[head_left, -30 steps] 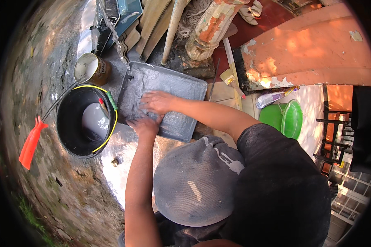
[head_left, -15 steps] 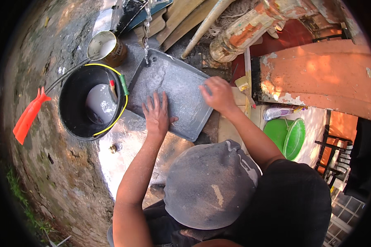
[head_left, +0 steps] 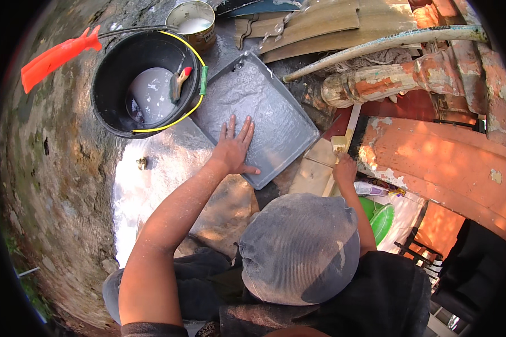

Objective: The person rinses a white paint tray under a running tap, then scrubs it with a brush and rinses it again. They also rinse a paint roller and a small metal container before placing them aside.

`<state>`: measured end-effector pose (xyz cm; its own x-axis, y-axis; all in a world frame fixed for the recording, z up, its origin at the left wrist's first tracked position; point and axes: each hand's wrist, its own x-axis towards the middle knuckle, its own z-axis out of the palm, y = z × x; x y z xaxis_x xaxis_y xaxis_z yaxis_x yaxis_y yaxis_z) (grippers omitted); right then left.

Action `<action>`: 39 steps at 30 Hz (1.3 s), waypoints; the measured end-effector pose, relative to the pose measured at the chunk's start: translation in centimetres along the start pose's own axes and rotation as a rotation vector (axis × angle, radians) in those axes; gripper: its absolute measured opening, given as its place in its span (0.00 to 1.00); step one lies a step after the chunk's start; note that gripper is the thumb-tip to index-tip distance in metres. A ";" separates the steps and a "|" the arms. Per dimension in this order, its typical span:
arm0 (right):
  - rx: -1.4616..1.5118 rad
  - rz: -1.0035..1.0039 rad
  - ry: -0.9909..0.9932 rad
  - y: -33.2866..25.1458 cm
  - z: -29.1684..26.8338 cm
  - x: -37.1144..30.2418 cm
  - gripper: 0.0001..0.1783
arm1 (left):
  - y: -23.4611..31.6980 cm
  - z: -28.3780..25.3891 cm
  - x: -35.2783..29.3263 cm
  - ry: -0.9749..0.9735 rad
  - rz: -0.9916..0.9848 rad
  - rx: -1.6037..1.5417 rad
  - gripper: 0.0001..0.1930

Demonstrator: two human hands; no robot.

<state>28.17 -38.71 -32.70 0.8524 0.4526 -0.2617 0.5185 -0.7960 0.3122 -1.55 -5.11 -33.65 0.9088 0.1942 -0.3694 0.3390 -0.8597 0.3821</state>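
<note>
My left hand (head_left: 234,147) lies flat with spread fingers in a grey rectangular tray (head_left: 309,135). Shallow cloudy water covers the tray's bottom. At the tray's right, my right hand (head_left: 345,168) is closed around the handle of a paintbrush (head_left: 339,144); most of that handle is hidden in the fingers. Left of the tray stands a black bucket (head_left: 108,84) with a yellow handle and green grip. It holds whitish liquid and a second paintbrush (head_left: 178,84) with a red-tipped handle, leaning on the wall.
Behind the bucket is an open can (head_left: 206,37) of whitish liquid. An orange-handled tool (head_left: 59,59) has its metal rod reaching to the can. Curved boards (head_left: 315,28), a pale pole (head_left: 376,50) and a peeling orange panel (head_left: 433,157) lie beyond. A green bucket (head_left: 381,222) stands right.
My right hand has left the tray's rim and gripped the paintbrush on the right. My left hand stays spread in the tray. The falling water stream no longer reaches the tray. The view has turned.
</note>
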 end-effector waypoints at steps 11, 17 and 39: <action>0.263 -0.699 0.210 -16.9 -21.6 -2.9 0.25 | 1.7 -1.6 -0.9 -0.131 -0.302 -0.032 0.86; 0.003 -0.885 0.295 -27.9 -11.4 3.6 0.30 | 1.9 -1.5 0.5 -0.110 -0.322 -0.016 0.90; -0.134 -0.803 -0.010 -10.5 -13.5 -2.6 0.39 | 1.5 -1.4 -1.1 -0.156 -0.444 -0.051 0.92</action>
<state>21.44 -26.08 -22.98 0.2168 0.8612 -0.4597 0.9756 -0.1751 0.1322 -1.72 -6.02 -31.50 0.6274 0.4612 -0.6275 0.7015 -0.6845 0.1983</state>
